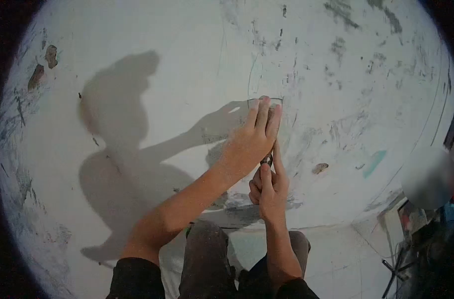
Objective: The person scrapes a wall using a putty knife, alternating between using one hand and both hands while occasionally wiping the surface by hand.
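A putty knife [267, 160] lies against the white wall [187, 60], its wide blade edge pointing up. My right hand [272, 192] is wrapped round the dark handle, with its index finger stretched along it. Higher up, my left hand [257, 130] presses on the blade with its fingers extended flat and slightly apart. Its fingers cover most of the blade, and its thumb is hidden. A grey patch shows on the wall beside my left wrist.
Dark scuffs and scratches mark the wall's upper right. A chipped hole [320, 168] and a teal smear [375, 163] lie right of my hands. My knees [205, 249] are close to the wall. Assorted items [416, 219] stand on the pale floor [331, 254] at right.
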Motion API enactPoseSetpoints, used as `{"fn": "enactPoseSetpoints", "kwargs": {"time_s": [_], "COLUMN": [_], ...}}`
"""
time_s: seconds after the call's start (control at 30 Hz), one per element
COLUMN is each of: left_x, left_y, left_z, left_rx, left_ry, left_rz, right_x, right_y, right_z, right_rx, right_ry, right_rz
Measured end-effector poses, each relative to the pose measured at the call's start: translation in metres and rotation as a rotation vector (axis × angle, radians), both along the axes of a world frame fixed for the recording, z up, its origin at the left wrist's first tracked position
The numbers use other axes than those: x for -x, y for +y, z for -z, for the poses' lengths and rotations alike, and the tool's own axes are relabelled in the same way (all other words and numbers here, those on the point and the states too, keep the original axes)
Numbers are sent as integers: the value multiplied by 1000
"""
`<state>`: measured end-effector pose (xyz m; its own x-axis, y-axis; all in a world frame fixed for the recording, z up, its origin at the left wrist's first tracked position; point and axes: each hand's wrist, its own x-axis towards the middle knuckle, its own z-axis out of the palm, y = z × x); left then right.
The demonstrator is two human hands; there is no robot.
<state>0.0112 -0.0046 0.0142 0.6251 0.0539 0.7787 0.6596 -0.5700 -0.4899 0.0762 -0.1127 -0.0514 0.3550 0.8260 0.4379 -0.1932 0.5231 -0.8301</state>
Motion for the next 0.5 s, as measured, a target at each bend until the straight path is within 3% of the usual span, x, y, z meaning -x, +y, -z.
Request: {"fn": "enactPoseSetpoints", "kwargs": {"time_s": [0.13,0.5], "left_x": [-1,6], "left_y": [-8,7], "left_z": [0,-18], "left_rx": [43,-74], "left_ry": [-7,85], "left_rz": [-45,-51], "right_x": [1,16], "right_y": [12,10], "right_z": [10,-7], "right_rx": [20,-30], "right_ry": [-54,35], "right_rz": [95,33]}}
